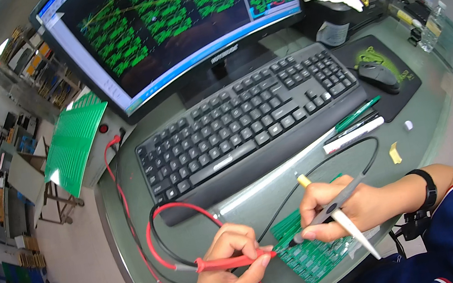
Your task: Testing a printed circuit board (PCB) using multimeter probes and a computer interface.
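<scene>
probing green circuit board (310, 250) under both fingertips | left hand (224, 273) pinching red probe (231, 260) | right hand (345, 208) gripping black probe (328, 211) plus white pen (356, 234) | keep tips steady, avoid bridging adjacent pads, leads slack

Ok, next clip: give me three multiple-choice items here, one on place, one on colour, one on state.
1. Where does the green circuit board lie?
A. in front of the keyboard
B. on the mouse pad
C. under the fan

2. What colour is the probe in the left hand?
A. blue
B. red
C. yellow

3. What is the right hand doing?
A. resting on the mouse
B. typing
C. holding a black probe to the board

Key: 1 A, board sits at the desk's near edge; 2 B, red shaft and lead; 3 C, fingers closed around it.
</scene>
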Demonstrator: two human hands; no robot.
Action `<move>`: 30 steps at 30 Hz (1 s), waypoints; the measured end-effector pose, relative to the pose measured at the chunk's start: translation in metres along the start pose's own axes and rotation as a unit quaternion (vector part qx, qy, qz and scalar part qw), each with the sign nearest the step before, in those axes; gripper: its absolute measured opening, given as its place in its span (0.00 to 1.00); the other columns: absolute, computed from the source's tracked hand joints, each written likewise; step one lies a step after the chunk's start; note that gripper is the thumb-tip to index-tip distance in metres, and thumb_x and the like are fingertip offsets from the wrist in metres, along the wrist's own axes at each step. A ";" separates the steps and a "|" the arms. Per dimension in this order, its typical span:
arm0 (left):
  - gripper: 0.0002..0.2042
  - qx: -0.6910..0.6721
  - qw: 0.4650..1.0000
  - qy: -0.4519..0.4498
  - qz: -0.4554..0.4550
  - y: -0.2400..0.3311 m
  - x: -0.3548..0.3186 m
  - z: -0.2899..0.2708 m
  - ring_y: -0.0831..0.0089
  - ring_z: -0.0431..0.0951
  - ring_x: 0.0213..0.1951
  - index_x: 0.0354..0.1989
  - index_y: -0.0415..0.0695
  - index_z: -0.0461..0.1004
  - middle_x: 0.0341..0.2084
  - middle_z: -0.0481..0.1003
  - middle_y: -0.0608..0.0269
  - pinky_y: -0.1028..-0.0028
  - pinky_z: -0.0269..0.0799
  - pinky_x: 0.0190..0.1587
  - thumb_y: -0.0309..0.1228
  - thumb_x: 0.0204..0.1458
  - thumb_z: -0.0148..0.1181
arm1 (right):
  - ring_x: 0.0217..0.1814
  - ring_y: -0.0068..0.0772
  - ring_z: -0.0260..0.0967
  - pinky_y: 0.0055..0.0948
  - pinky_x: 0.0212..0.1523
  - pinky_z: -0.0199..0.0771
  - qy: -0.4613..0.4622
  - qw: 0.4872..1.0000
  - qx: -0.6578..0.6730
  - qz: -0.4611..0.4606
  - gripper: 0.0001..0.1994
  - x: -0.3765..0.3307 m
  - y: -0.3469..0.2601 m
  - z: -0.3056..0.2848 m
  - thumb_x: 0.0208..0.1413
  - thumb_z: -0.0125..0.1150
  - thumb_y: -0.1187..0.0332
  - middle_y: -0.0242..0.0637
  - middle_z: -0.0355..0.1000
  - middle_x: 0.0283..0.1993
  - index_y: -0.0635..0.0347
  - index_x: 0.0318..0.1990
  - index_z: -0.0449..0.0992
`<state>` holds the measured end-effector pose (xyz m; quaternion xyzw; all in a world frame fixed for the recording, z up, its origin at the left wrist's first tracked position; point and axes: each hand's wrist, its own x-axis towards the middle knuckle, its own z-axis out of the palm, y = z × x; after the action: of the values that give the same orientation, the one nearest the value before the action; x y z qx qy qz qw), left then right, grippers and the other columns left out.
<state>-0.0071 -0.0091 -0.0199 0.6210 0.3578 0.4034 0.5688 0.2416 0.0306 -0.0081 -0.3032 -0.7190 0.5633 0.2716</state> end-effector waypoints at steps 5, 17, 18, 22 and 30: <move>0.12 -0.008 0.999 0.036 -0.013 0.002 -0.011 0.004 0.78 0.69 0.36 0.31 0.43 0.61 0.36 0.61 0.62 0.64 0.77 0.46 0.14 0.47 0.57 | 0.34 0.23 0.70 0.25 0.33 0.70 -0.054 0.994 0.093 0.013 0.11 0.007 -0.009 -0.016 0.58 0.58 0.64 0.31 0.67 0.28 0.60 0.33 0.65; 0.11 0.075 0.997 0.023 0.008 0.011 -0.009 0.003 0.78 0.67 0.32 0.33 0.41 0.61 0.33 0.61 0.64 0.70 0.74 0.44 0.13 0.49 0.55 | 0.29 0.58 0.69 0.50 0.29 0.65 0.246 0.842 -0.471 0.088 0.10 0.016 -0.016 -0.113 0.59 0.51 0.61 0.48 0.71 0.24 0.57 0.40 0.63; 0.10 0.071 0.997 0.024 0.020 0.011 -0.011 0.005 0.79 0.67 0.33 0.33 0.41 0.61 0.33 0.62 0.65 0.73 0.72 0.43 0.14 0.50 0.55 | 0.29 0.59 0.70 0.51 0.29 0.66 0.237 0.836 -0.484 0.109 0.10 0.016 -0.016 -0.110 0.59 0.51 0.62 0.49 0.71 0.24 0.57 0.40 0.63; 0.09 0.074 0.997 0.016 0.024 0.013 -0.007 0.007 0.81 0.67 0.32 0.32 0.42 0.63 0.31 0.63 0.67 0.78 0.67 0.38 0.18 0.50 0.58 | 0.31 0.59 0.71 0.52 0.30 0.67 0.223 0.832 -0.493 0.121 0.11 0.011 -0.013 -0.107 0.59 0.50 0.61 0.50 0.73 0.25 0.57 0.42 0.62; 0.10 0.033 0.998 0.040 -0.031 0.022 -0.008 0.008 0.82 0.66 0.31 0.32 0.43 0.64 0.29 0.64 0.69 0.79 0.66 0.36 0.20 0.49 0.60 | 0.27 0.47 0.74 0.40 0.30 0.70 0.160 0.910 -0.373 0.082 0.11 0.014 -0.023 -0.103 0.60 0.49 0.59 0.37 0.74 0.22 0.58 0.37 0.66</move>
<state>-0.0031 -0.0220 0.0012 0.6109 0.4127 0.3984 0.5456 0.3043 0.1034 0.0373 -0.5264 -0.7963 0.2182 0.2031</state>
